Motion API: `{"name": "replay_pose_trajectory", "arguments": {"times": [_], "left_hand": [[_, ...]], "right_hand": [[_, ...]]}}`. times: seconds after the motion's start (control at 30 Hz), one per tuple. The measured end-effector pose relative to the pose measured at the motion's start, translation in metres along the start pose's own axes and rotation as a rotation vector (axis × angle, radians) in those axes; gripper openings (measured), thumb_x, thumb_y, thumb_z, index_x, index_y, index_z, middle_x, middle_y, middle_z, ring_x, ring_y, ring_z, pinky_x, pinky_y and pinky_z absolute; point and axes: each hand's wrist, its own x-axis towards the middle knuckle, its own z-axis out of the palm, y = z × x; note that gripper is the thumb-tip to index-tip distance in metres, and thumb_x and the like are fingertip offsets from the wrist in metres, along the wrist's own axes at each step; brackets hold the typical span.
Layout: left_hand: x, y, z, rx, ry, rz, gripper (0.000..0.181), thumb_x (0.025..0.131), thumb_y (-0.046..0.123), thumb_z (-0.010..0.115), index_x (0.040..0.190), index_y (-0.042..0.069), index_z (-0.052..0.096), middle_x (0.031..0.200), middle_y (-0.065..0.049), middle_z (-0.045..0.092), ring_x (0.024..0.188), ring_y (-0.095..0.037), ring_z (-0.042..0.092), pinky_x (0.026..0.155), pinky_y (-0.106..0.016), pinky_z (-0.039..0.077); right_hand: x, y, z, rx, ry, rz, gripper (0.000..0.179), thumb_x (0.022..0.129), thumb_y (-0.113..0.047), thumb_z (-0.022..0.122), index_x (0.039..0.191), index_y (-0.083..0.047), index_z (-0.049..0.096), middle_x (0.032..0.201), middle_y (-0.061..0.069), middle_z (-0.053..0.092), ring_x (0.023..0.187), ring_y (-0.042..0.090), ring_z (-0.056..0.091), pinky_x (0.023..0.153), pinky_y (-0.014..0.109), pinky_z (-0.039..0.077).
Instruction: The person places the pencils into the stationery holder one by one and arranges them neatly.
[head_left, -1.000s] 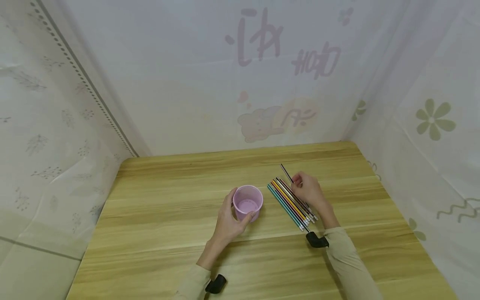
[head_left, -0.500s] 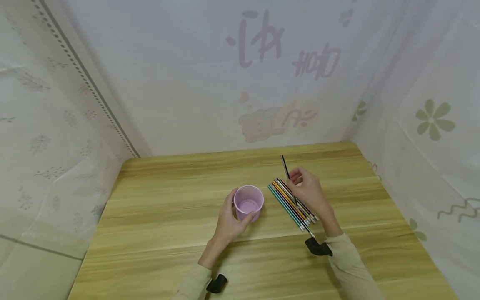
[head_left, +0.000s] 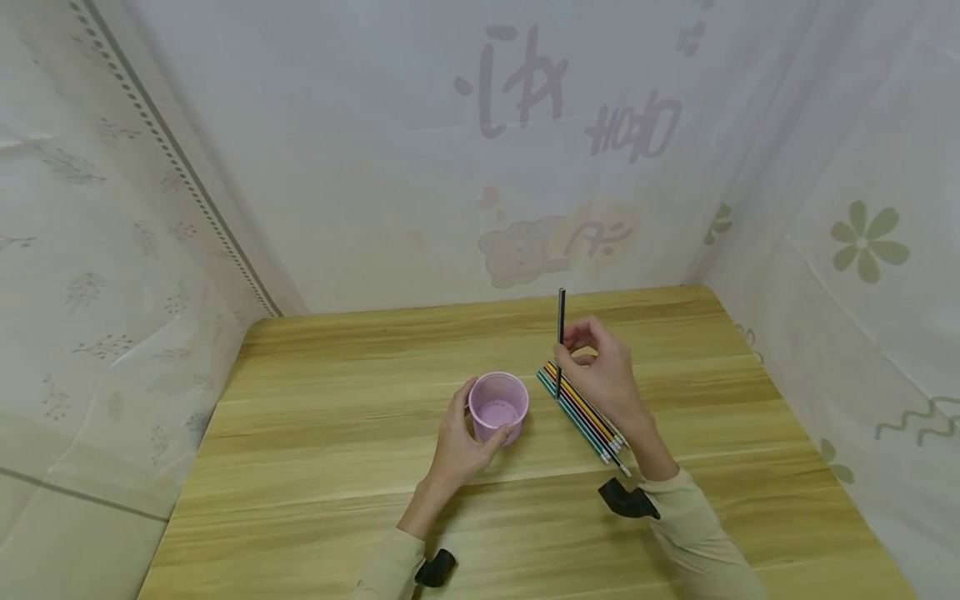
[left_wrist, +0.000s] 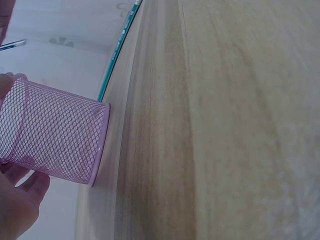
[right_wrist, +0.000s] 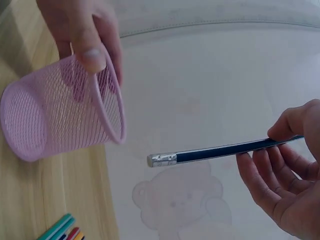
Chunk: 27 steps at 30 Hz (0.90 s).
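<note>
My left hand (head_left: 463, 446) grips a pink mesh pen holder (head_left: 498, 408) that stands upright on the table; its thumb lies at the rim in the right wrist view. Inside, the holder shows only its bottom. My right hand (head_left: 603, 371) pinches a dark pencil (right_wrist: 215, 152) between thumb and fingers, raised above the table to the right of the holder. Its silver ferrule and eraser (right_wrist: 161, 160) point down, and the pencil is near upright in the head view. Below that hand lies a row of pencils (head_left: 585, 417) in teal, yellow, dark red and black, partly hidden by it.
The wooden table (head_left: 322, 433) has a patterned white curtain (head_left: 375, 167) behind it and at both sides. Black curved mounts (head_left: 628, 500) sit at both wrists. A teal pencil (left_wrist: 119, 47) lies close beyond the holder in the left wrist view.
My right hand has lifted the dark pencil off the row, moved it slightly left and swung it from slanted to near upright. The left hand and pen holder have stayed in place.
</note>
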Motion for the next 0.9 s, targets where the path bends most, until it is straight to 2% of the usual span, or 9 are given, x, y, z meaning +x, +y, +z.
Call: {"name": "replay_pose_trajectory", "arguments": {"times": [0.23, 0.43, 0.53, 0.7, 0.9], "left_hand": [[-0.002, -0.001, 0.001, -0.007, -0.008, 0.011, 0.09, 0.081, 0.027, 0.084, 0.151, -0.001, 0.036, 0.141, -0.02, 0.054, 0.127, -0.038, 0.058, 0.104, -0.051, 0.053], [-0.003, -0.003, 0.0, -0.012, -0.008, 0.015, 0.089, 0.082, 0.026, 0.084, 0.151, 0.0, 0.035, 0.141, -0.018, 0.053, 0.126, -0.037, 0.058, 0.103, -0.051, 0.054], [-0.002, -0.003, 0.0, -0.006, -0.011, 0.017, 0.088, 0.082, 0.027, 0.083, 0.151, -0.001, 0.035, 0.141, -0.019, 0.053, 0.126, -0.036, 0.059, 0.102, -0.051, 0.054], [-0.002, -0.002, 0.0, -0.005, -0.024, 0.008, 0.089, 0.083, 0.029, 0.083, 0.151, -0.001, 0.034, 0.142, -0.018, 0.053, 0.127, -0.035, 0.058, 0.103, -0.05, 0.054], [0.0, 0.0, -0.001, 0.006, -0.019, 0.008, 0.09, 0.082, 0.029, 0.083, 0.152, 0.0, 0.034, 0.142, -0.019, 0.052, 0.127, -0.034, 0.057, 0.102, -0.049, 0.055]], "right_hand": [[0.005, -0.004, 0.02, 0.105, 0.077, -0.041, 0.016, 0.089, 0.007, 0.067, 0.102, 0.005, 0.058, 0.094, 0.017, 0.065, 0.084, 0.009, 0.063, 0.065, 0.015, 0.058], [0.003, 0.0, 0.047, 0.156, 0.117, -0.024, 0.018, 0.088, 0.009, 0.068, 0.103, 0.005, 0.058, 0.094, 0.018, 0.066, 0.083, 0.01, 0.064, 0.063, 0.016, 0.058], [-0.001, 0.004, 0.059, 0.166, 0.103, -0.017, 0.02, 0.087, 0.009, 0.069, 0.104, 0.006, 0.058, 0.095, 0.02, 0.067, 0.084, 0.017, 0.064, 0.063, 0.018, 0.059], [-0.007, 0.012, 0.075, 0.121, 0.042, -0.009, 0.02, 0.088, 0.008, 0.069, 0.105, 0.006, 0.059, 0.095, 0.02, 0.067, 0.085, 0.028, 0.066, 0.065, 0.022, 0.061], [-0.011, 0.02, 0.087, 0.045, -0.013, -0.015, 0.018, 0.087, 0.005, 0.068, 0.103, 0.002, 0.059, 0.092, 0.015, 0.067, 0.083, 0.026, 0.067, 0.066, 0.023, 0.062]]}}
